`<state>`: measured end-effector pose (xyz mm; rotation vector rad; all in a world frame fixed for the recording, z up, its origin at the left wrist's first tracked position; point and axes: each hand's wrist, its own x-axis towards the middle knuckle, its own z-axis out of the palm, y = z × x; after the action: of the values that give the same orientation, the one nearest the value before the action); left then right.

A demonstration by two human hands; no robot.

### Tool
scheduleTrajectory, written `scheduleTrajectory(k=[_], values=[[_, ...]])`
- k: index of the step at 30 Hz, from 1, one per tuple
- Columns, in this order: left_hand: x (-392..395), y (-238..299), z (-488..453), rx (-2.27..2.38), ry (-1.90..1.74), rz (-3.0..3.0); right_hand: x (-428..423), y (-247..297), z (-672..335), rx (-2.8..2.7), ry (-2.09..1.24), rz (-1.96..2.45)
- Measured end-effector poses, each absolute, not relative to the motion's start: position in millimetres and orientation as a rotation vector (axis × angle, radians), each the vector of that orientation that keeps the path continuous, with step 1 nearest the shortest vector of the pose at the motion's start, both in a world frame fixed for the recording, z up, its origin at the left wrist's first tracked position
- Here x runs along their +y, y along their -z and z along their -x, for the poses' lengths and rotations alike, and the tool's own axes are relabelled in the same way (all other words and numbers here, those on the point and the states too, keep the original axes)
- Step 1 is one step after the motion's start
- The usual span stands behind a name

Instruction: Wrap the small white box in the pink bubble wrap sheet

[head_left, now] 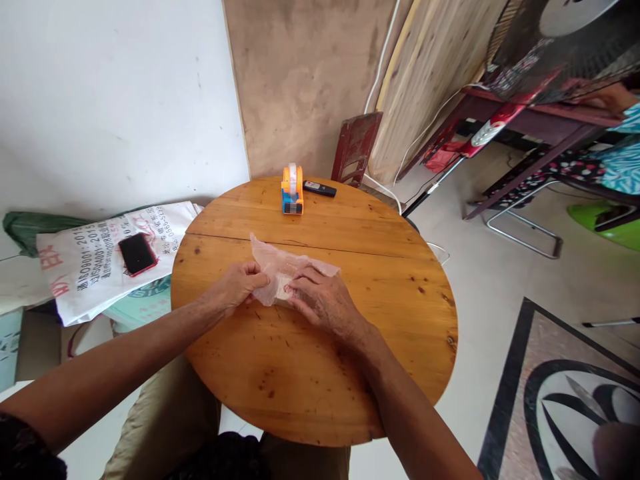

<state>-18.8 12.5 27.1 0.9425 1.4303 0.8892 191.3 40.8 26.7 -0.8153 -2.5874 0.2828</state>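
Observation:
A thin, translucent pinkish sheet of packing wrap lies crumpled on the round wooden table. My left hand is closed, pinching the left edge of this wrap between thumb and fingers. On the wrap sits a small whitish object with faint reddish marks; its kind is unclear. My right hand curls over that object from the right, fingers on top and thumb at the near side. The fingers hide part of the object and of the wrap.
At the table's far edge stand an orange and blue tape dispenser and a black remote-like device. A phone lies on a white printed sack at left. A red chair stands behind; a person sits at right.

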Motion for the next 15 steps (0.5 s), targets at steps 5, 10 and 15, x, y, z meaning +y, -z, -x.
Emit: scheduleTrajectory(k=[5,10,15], values=[[16,-33,1,1.447,-0.9,-0.978,43,-25,-192,-2.61,-0.262,0.75],[15,-35,-7,1.49,-0.849,-1.24,44,-24,-192,-2.599,-0.268,0.753],[15,-48,0,1.416,-0.642,-1.307,46,-23,-193,-2.602,-0.288,0.727]])
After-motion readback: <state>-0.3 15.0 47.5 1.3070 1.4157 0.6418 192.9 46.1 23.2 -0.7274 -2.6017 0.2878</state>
